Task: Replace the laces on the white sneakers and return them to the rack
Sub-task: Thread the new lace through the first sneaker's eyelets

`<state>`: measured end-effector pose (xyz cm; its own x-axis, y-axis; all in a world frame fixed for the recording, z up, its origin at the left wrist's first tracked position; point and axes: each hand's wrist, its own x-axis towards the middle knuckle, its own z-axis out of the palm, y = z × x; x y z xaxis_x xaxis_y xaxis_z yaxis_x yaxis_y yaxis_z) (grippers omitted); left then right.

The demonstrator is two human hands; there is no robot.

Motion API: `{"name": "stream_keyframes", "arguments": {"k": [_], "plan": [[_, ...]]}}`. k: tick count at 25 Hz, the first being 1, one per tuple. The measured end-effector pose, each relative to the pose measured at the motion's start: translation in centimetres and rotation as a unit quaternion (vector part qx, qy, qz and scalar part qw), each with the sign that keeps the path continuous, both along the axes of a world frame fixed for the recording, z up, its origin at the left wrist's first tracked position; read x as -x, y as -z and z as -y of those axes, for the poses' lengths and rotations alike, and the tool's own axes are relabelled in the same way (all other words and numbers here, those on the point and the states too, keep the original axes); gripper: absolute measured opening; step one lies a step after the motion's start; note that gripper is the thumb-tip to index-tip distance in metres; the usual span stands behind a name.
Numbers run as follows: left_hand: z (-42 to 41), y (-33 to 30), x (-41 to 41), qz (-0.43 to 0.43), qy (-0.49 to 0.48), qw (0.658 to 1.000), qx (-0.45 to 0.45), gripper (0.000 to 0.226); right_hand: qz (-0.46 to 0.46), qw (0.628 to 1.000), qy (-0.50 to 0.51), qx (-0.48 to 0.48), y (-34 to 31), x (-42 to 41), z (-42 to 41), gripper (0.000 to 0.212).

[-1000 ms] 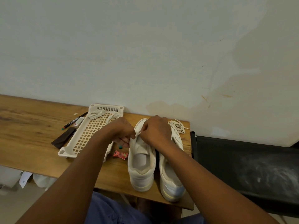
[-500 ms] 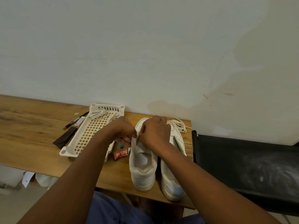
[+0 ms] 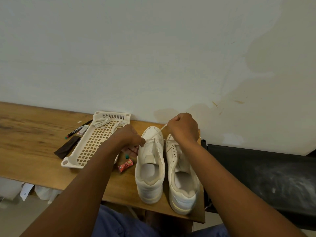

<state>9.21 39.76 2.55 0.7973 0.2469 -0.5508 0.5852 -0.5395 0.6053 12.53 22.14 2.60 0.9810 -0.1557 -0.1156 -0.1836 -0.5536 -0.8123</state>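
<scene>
Two white sneakers sit side by side on the wooden bench (image 3: 34,141), heels toward the person, right at the bench's right end. The left sneaker (image 3: 150,166) is the one getting worked on. The left hand (image 3: 127,139) has its grip pinched narrow on the lace (image 3: 158,133) right at the lowest eyelets by the toe, while the right hand (image 3: 183,128) is up above the toe with its grip closed around the lace end, and the lace runs taut on a diagonal from the eyelets up into the fist. The right sneaker (image 3: 182,177) has its eyelets empty as far as I can see, partly under the right forearm.

Left of the shoes there's a cream plastic lattice tray (image 3: 90,146) with another bundle of white lace (image 3: 102,121) in its far end. Beside the tray lie a marker (image 3: 77,129) and a dark brown strip (image 3: 67,149), and between tray and shoe a small pink wrapper (image 3: 125,165). A black chair (image 3: 265,177) stands just past the bench end.
</scene>
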Motion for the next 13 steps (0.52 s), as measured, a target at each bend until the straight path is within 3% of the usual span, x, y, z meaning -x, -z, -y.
{"name": "stream_keyframes", "arguments": {"k": [2,4,7,10,13], "plan": [[0.0,0.0,0.0,-0.004,0.002,1.000,0.001,0.021,0.003,0.999,0.036,-0.006,-0.1,-0.4,1.1,0.023],[0.0,0.0,0.0,-0.006,0.004,1.000,0.006,0.021,0.019,0.999,0.035,0.009,0.4,-0.8,1.6,0.020],[-0.1,0.0,0.0,-0.007,0.006,1.000,0.017,0.021,0.041,0.992,-0.102,0.057,1.5,-0.8,0.4,0.012],[0.0,0.0,0.0,-0.017,0.001,1.000,0.016,0.023,0.028,0.954,-0.249,0.163,3.3,0.4,-1.8,0.006],[-0.2,-0.1,0.1,-0.041,-0.006,0.999,0.006,0.028,0.069,0.943,-0.251,0.205,4.5,1.2,-3.1,0.007]]}}
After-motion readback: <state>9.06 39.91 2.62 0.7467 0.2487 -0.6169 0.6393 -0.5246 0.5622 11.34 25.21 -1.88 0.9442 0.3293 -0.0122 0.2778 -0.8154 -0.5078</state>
